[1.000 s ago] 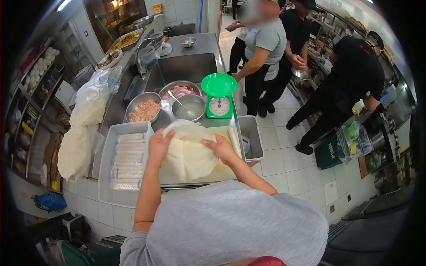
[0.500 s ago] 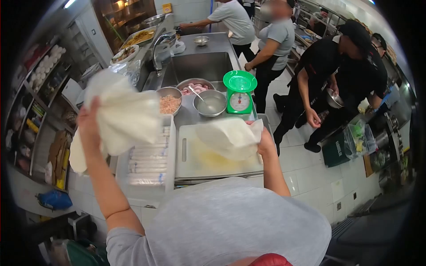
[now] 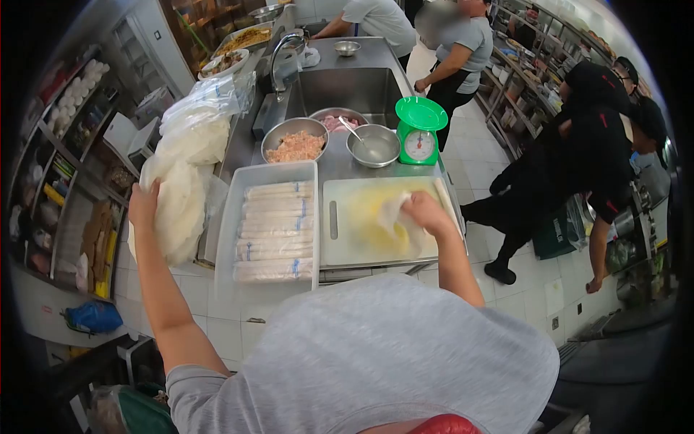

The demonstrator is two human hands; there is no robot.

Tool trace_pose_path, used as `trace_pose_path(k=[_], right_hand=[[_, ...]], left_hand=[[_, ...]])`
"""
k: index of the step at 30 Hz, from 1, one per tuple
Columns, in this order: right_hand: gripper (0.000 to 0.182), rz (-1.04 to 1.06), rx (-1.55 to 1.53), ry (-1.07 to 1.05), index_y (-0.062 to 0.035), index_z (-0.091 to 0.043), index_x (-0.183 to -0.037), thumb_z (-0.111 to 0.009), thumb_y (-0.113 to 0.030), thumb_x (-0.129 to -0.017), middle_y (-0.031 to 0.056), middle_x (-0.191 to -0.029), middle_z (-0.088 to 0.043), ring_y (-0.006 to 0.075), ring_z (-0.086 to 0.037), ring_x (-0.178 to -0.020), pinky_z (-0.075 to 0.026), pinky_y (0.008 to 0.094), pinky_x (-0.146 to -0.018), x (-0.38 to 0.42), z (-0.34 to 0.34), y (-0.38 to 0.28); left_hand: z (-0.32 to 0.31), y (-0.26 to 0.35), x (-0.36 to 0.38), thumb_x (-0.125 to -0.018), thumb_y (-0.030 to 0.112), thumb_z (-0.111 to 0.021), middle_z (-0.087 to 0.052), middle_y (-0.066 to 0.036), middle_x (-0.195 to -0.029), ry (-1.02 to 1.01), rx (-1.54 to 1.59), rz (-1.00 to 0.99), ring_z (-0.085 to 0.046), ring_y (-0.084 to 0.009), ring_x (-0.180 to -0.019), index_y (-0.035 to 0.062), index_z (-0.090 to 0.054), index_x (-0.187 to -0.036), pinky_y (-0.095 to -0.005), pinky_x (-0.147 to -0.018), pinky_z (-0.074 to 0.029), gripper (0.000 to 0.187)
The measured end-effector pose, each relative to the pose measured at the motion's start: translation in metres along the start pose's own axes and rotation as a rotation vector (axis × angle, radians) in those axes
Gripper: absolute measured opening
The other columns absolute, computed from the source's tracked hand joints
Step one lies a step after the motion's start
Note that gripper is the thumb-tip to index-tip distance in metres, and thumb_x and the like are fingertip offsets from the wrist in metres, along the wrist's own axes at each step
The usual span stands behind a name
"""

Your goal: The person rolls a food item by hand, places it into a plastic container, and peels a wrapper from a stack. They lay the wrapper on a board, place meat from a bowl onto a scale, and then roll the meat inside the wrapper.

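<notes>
At the left, my left hand (image 3: pixel 143 208) grips the edge of a pile of thin white wrapper sheets (image 3: pixel 177 206), which lies partly over clear plastic. My right hand (image 3: pixel 428 213) is closed on a limp white wrapper sheet (image 3: pixel 394 213), blurred by motion, just over or touching the white cutting board (image 3: pixel 347 246). A yellowish wet smear (image 3: pixel 369 210) covers the middle of the board. Between my hands stands a white plastic tub (image 3: pixel 225 253) holding several long pale rolls (image 3: pixel 275 230) in clear plastic with blue print.
Behind the tub and board are a bowl of orange-pink filling (image 3: pixel 295 147), a bowl of raw meat (image 3: pixel 336 119), a steel bowl with liquid and a spoon (image 3: pixel 373 148), and a green scale (image 3: pixel 421 134). A sink (image 3: pixel 340 90) lies beyond. Co-workers stand at the back and right.
My left hand has lowered the lifted sheets onto the pile at the left. My right hand has lowered its sheet towards the board, where it looks more crumpled. The co-workers at right have shifted.
</notes>
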State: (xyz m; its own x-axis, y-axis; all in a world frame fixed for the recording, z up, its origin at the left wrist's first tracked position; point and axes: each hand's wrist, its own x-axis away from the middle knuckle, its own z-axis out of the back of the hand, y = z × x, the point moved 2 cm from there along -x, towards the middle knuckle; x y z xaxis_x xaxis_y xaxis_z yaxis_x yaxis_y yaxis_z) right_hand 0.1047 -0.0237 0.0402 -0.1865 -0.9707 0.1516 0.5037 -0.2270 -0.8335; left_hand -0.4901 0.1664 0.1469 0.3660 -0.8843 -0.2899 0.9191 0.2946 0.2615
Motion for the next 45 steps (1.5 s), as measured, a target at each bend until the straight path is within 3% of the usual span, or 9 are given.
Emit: trace_pose_path(k=[4, 7, 11, 16, 20, 23, 29, 35, 45], right_hand=[[0.023, -0.047, -0.827, 0.207, -0.0007, -0.061, -0.076, -0.059, -0.023, -0.081, 0.0044, -0.068, -0.059, 0.0132, -0.052, -0.056, -0.039, 0.0301, -0.049, 0.000, 0.012, -0.045], [0.024, -0.089, -0.730, 0.237, 0.0002, -0.061, -0.084, -0.060, -0.024, -0.082, 0.0067, -0.069, -0.060, 0.0147, -0.052, -0.052, -0.039, 0.0302, -0.047, -0.043, 0.011, 0.022], [0.020, -0.267, -0.541, 0.173, 0.0008, -0.059, -0.087, -0.060, -0.017, -0.080, 0.0106, -0.068, -0.060, 0.0200, -0.059, -0.053, -0.048, 0.0333, -0.044, -0.051, -0.013, 0.095], [0.024, -0.368, -0.423, 0.107, 0.0012, -0.057, -0.096, -0.059, -0.018, -0.082, 0.0117, -0.067, -0.060, 0.0217, -0.060, -0.049, -0.051, 0.0328, -0.043, -0.050, -0.030, 0.170], [0.030, -0.412, -0.436, 0.125, -0.0020, -0.054, -0.105, -0.061, -0.018, -0.081, 0.0147, -0.070, -0.061, 0.0256, -0.062, -0.055, -0.053, 0.0355, -0.049, -0.042, -0.024, 0.155], [0.036, -0.004, 0.334, 0.376, -0.0032, -0.052, -0.109, -0.064, -0.020, -0.079, 0.0171, -0.076, -0.061, 0.0323, -0.063, -0.068, -0.052, 0.0412, -0.063, -0.041, -0.028, 0.144], [0.022, 0.627, 0.671, 0.316, -0.0055, -0.062, -0.091, -0.060, -0.024, -0.079, 0.0177, -0.078, -0.060, 0.0365, -0.061, -0.074, -0.048, 0.0460, -0.071, -0.055, -0.034, 0.123], [0.031, -0.025, 0.098, 0.465, 0.0019, -0.060, -0.078, -0.056, -0.029, -0.084, 0.0258, -0.082, -0.060, 0.0416, -0.059, -0.080, -0.045, 0.0477, -0.072, -0.092, -0.022, 0.153], [0.031, -0.066, -0.002, 0.359, 0.0030, -0.061, -0.091, -0.064, -0.025, -0.078, 0.0238, -0.086, -0.064, 0.0390, -0.061, -0.082, -0.047, 0.0431, -0.072, -0.095, -0.015, 0.172]], left_hand=[[0.011, -0.003, 0.007, -0.069, 0.071, -0.060, -0.052, -0.030, -0.119, -0.084, 0.432, -0.081, -0.053, -0.0381, -0.112, -0.0103, -0.033, -0.131, -0.0407, -0.094, -0.041, 0.106], [0.033, 0.009, 0.026, -0.068, 0.072, -0.061, -0.047, -0.034, -0.122, -0.008, 0.351, -0.101, -0.051, -0.0386, -0.113, -0.0161, -0.026, -0.132, -0.0374, -0.096, -0.039, 0.114], [0.064, 0.072, 0.085, -0.068, 0.074, -0.059, -0.040, -0.029, -0.133, 0.095, -0.239, 0.087, -0.039, -0.0405, -0.125, -0.0039, -0.028, -0.138, -0.0509, -0.105, -0.026, 0.109], [0.042, 0.161, 0.169, -0.075, 0.067, -0.057, -0.037, -0.028, -0.136, 0.355, 0.057, -0.347, -0.033, -0.0400, -0.129, 0.0020, -0.035, -0.137, -0.0546, -0.106, -0.021, 0.093], [-0.022, 0.261, 0.273, -0.074, 0.057, -0.066, -0.039, -0.030, -0.134, 0.024, 0.413, -0.696, -0.037, -0.0406, -0.126, -0.0007, -0.038, -0.134, -0.0488, -0.105, -0.026, 0.088], [-0.100, 0.305, 0.321, -0.073, 0.056, -0.067, -0.042, -0.029, -0.131, -0.319, 0.368, -0.748, -0.042, -0.0402, -0.122, -0.0022, -0.044, -0.128, -0.0471, -0.100, -0.034, 0.084], [-0.173, 0.315, 0.358, -0.072, 0.052, -0.069, -0.041, -0.028, -0.132, -0.783, 0.092, -0.594, -0.042, -0.0388, -0.122, -0.0023, -0.044, -0.129, -0.0433, -0.097, -0.040, 0.083], [-0.211, 0.311, 0.358, -0.074, 0.047, -0.069, -0.039, -0.027, -0.132, -0.557, 0.113, -0.571, -0.044, -0.0405, -0.117, -0.0019, -0.047, -0.122, -0.0462, -0.092, -0.043, 0.072], [-0.263, 0.290, 0.328, -0.076, 0.028, -0.070, -0.053, -0.025, -0.110, -0.259, 0.448, -0.270, -0.053, -0.0400, -0.102, -0.0043, -0.050, -0.115, -0.0439, -0.083, -0.045, 0.054]])
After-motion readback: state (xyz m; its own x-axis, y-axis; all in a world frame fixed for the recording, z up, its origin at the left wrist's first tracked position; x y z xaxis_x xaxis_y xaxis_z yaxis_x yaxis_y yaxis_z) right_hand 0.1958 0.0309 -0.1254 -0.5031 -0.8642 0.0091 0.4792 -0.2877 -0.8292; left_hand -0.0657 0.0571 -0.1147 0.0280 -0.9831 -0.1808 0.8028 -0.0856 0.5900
